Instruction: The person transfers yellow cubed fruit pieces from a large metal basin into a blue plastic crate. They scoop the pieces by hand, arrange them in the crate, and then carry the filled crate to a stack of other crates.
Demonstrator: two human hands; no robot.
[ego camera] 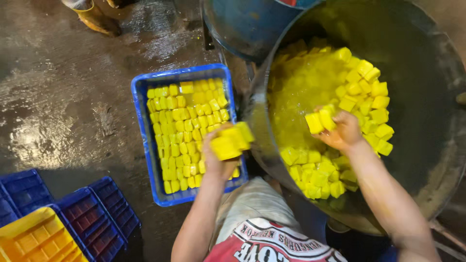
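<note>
1. Closest to the camera is the person's shirt, red and white with lettering, at the bottom edge of the view, with light trousers just above it.
2. From there the left hand reaches up over the near right corner of a blue crate that stands on the wet floor. Its fingers are clamped on a small stack of yellow blocks, held just above the crate's right rim.
3. Inside the crate, more yellow cubes lie packed in neat rows, filling almost all of it.
4. To the right, a big dark metal pan holds yellow liquid and many loose yellow pieces heaped along its right side and near edge.
5. Over the pan, the right hand has its fingers closed on two yellow chunks, lifted clear of the liquid.
6. Behind the pan, at the top edge, stands a blue barrel.
7. At the floor's near left corner sit empty dark blue crates and one yellow crate, side by side and touching.
8. Far up at the top left, a yellow boot stands on the wet floor.
</note>
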